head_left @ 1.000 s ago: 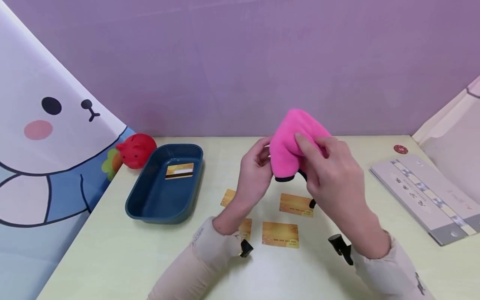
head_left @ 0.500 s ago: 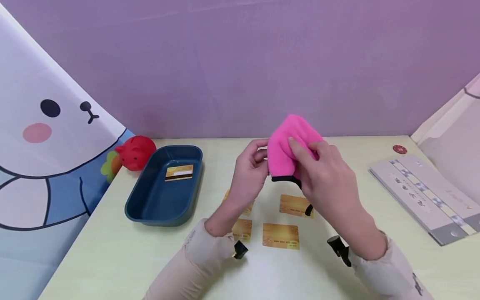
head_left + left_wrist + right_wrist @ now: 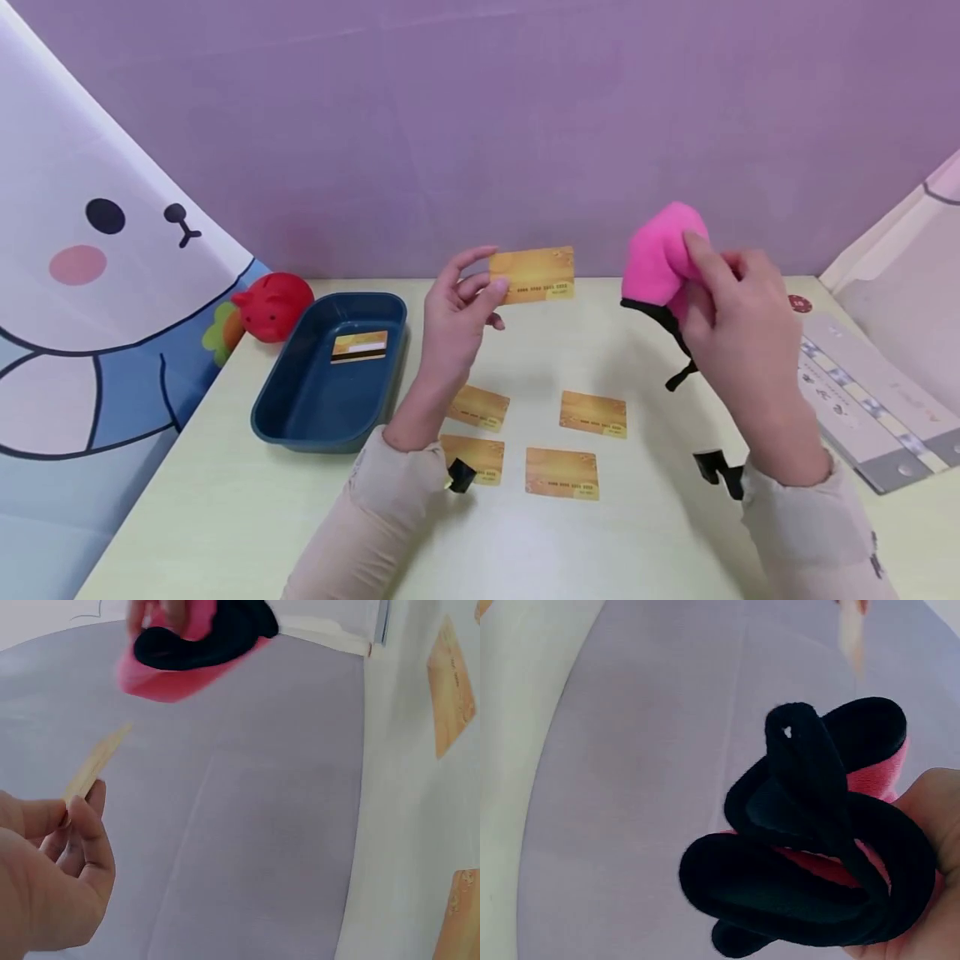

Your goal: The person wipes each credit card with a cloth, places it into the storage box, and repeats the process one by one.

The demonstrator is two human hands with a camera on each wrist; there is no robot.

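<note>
In the head view my left hand (image 3: 457, 329) pinches a golden bank card (image 3: 536, 273) between thumb and fingers, above the table. The left wrist view shows the same bank card (image 3: 94, 766) nearly edge-on. To the right, my right hand (image 3: 750, 342) grips a bunched pink plush cloth piece (image 3: 660, 258) with black edging and a black strap; its exact kind is unclear. From the right wrist, its black-lined folds (image 3: 780, 885) and a strap end with a small hole face the camera. Several golden bank cards (image 3: 576, 414) lie face up on the table below the hands.
At the left stands a blue tray (image 3: 300, 421) with one bank card (image 3: 359, 347), stripe side up, inside. Behind it sits a red piggy bank (image 3: 273, 307). A grey box or folder (image 3: 873, 417) and a red chip (image 3: 799, 303) lie at the right.
A bank card now shows in my left hand, where the pink cloth covered the fingers before. My right hand has moved right with the cloth, and the hands have separated.
</note>
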